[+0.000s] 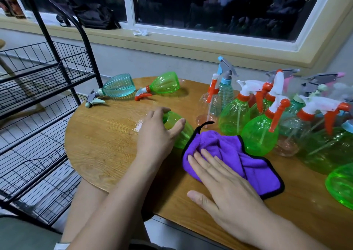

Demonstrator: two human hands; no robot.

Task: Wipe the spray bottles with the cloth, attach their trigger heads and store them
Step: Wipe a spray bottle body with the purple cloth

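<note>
Now we have our left hand (155, 135) curled over an open-necked green bottle (182, 135) that lies on its side on the round wooden table (103, 150). The fingers wrap over the top near the neck and the thumb presses the near side, so the bottle is gripped. The neck points away from us, toward the far left.

Our right hand (221, 183) lies flat on the purple cloth (254, 163). Its fingers are straight and spread on the fabric, and the thumb rests on the bare wood beside it. The cloth is bunched, has a black edge and a black loop, and touches the gripped bottle's base.

Farther back on the table, two bottles with trigger heads fitted lie on their sides: a ribbed teal bottle (119, 86) and, just to its right, a second green bottle (165, 83). A wet sheen (137, 125) shows on the wood near our left fingers.

To the right stands a crowd of upright spray bottles (259, 135), mostly green with white and orange trigger heads, a few clear or teal. They stand packed close, and the farthest ones are blurred. The nearest stands just behind the cloth.

A black wire rack (47, 74) stands at the table's left edge. On the window sill behind lie a black bag (93, 16) and a crumpled white tissue (140, 32).
</note>
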